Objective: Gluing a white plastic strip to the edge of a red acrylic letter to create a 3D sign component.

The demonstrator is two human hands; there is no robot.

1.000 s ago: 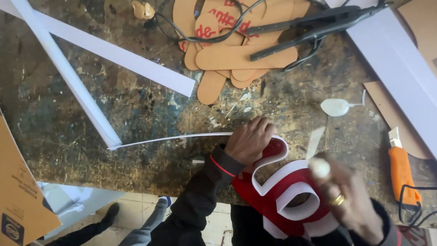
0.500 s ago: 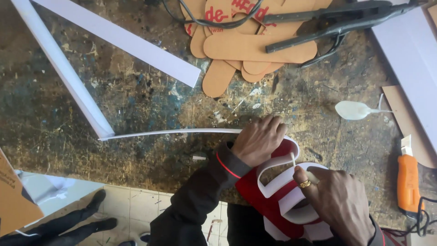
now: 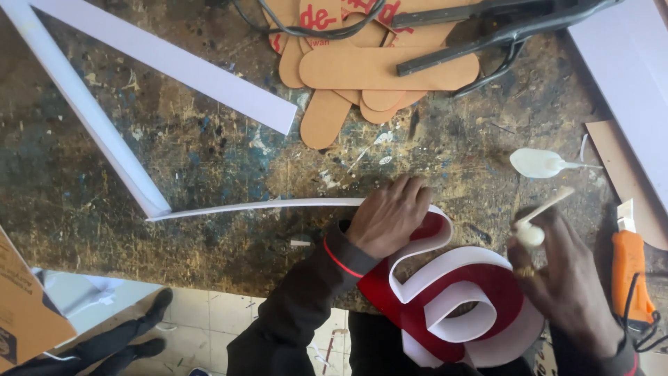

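Note:
A red S-shaped sign letter (image 3: pixel 480 292) lies at the near edge of the workbench, with a white plastic strip (image 3: pixel 445 275) bent along its outline. That strip runs on as a long straight tail (image 3: pixel 257 206) to the left across the bench. My left hand (image 3: pixel 388 216) presses down on the strip at the letter's top curve. My right hand (image 3: pixel 563 275) is at the letter's right side and holds a small white applicator with a thin stick (image 3: pixel 539 216) pointing up and right.
Tan cardboard cut-outs (image 3: pixel 379 69) and a black tool with cables (image 3: pixel 501 31) lie at the back. Long white strips (image 3: pixel 97 132) cross the left side. A white spoon-like blob (image 3: pixel 536 163) and an orange utility knife (image 3: pixel 630 268) lie at the right.
My right hand has lifted off the letter's middle and moved to its right side, again holding up the white applicator. My left hand stays pressed on the strip.

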